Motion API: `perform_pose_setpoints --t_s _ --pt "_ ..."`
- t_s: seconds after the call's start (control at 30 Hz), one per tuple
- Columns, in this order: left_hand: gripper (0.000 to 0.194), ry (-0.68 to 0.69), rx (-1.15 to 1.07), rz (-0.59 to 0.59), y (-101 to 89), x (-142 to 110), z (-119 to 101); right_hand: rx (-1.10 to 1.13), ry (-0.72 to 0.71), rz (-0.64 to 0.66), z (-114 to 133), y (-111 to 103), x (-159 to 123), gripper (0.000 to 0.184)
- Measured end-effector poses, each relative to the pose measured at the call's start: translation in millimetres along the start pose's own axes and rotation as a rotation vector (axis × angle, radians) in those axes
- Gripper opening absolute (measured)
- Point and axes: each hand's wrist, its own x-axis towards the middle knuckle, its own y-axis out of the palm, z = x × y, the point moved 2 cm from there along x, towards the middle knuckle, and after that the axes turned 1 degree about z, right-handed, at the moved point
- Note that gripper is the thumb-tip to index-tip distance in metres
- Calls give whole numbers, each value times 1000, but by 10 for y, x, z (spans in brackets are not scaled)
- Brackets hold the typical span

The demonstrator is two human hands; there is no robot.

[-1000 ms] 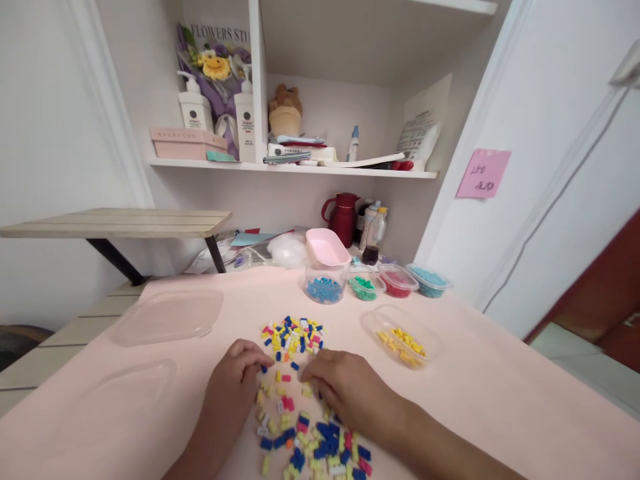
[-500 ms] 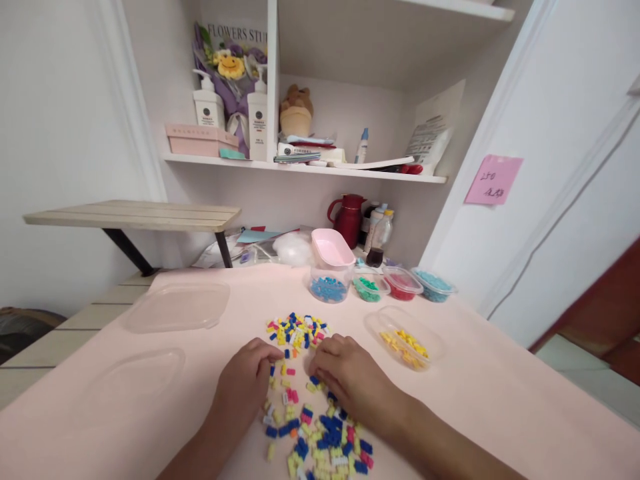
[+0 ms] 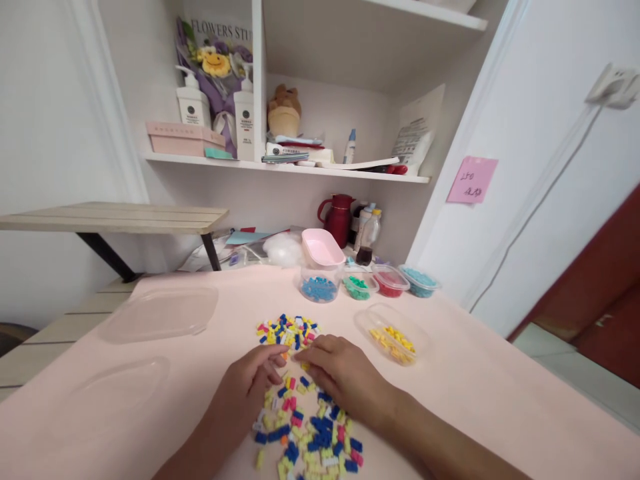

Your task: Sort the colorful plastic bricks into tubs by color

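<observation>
Small building bricks in blue, yellow, pink and white lie loose on the pink tabletop in a near pile [image 3: 323,437] and a smaller far pile [image 3: 289,328]. Between the two piles is my left hand [image 3: 253,380], its fingers apart and partly bent, with nothing visible in it. My right hand [image 3: 343,370] lies low over the bricks on the other side, palm down, fingers stretched toward the left hand. What lies under its palm is hidden. The fingertips of both hands are close together, just in front of the far pile.
A clear tub of yellow bricks [image 3: 393,343] stands right of my hands. Behind are containers of blue pieces [image 3: 319,289], green pieces [image 3: 357,287], red pieces [image 3: 390,283] and light-blue pieces [image 3: 420,281]. Clear lids [image 3: 160,313] lie at left. A red jug [image 3: 339,220] stands at the back.
My hands have drawn closer together at the gap between the piles. The left fingers have spread more. The whole view has shifted, so the scene sits slightly further left.
</observation>
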Motion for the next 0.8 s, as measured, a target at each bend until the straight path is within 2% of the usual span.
perform_pose_setpoints --t_s 0.13,0.23,0.47,0.6,0.7,0.8 --pt "35 -36 81 -177 -92 29 -26 -20 19 19 -41 19 -1 32" --pt "33 -89 105 -255 -142 45 -9 -27 16 35 -64 27 7 28" --pt "33 -58 180 -242 -151 26 -40 43 49 9 -55 2 31 22" --pt "32 -76 194 -248 -149 20 -57 163 103 -50 -69 -66 24 22" --pt "32 -65 180 -242 -156 31 -36 238 165 -132 -128 -195 14 25" --pt "31 -59 183 -264 -183 41 4 158 194 -267 -254 -440 -25 20"
